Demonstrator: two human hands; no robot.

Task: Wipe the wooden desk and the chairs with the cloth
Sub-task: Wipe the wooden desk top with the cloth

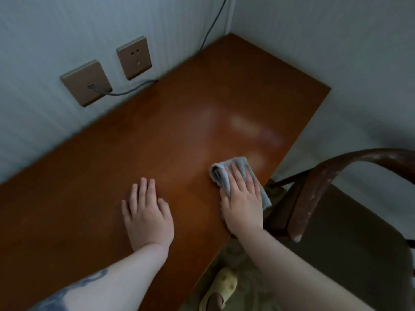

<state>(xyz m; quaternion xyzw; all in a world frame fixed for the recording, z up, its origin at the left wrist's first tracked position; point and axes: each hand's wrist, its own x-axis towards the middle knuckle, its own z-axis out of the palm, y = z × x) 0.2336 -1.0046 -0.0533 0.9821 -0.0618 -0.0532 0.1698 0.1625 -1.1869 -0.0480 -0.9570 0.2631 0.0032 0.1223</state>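
Observation:
The wooden desk (170, 122) runs from the lower left to the room's far corner. A folded grey cloth (219, 171) lies near the desk's right edge. My right hand (243, 198) presses flat on the cloth with straight fingers. To its left, my left hand (147, 212) rests flat on the bare desktop, holding nothing. A dark wooden chair (314, 187) with a curved backrest stands just right of the desk, close to my right hand. Its seat is in shadow.
Two brown wall sockets (86, 83) (134, 57) sit on the wall behind the desk, one with a grey cable (130, 90) plugged in. Another cable (213, 23) drops down the corner. A slipper (221, 288) shows on the floor below the desk edge.

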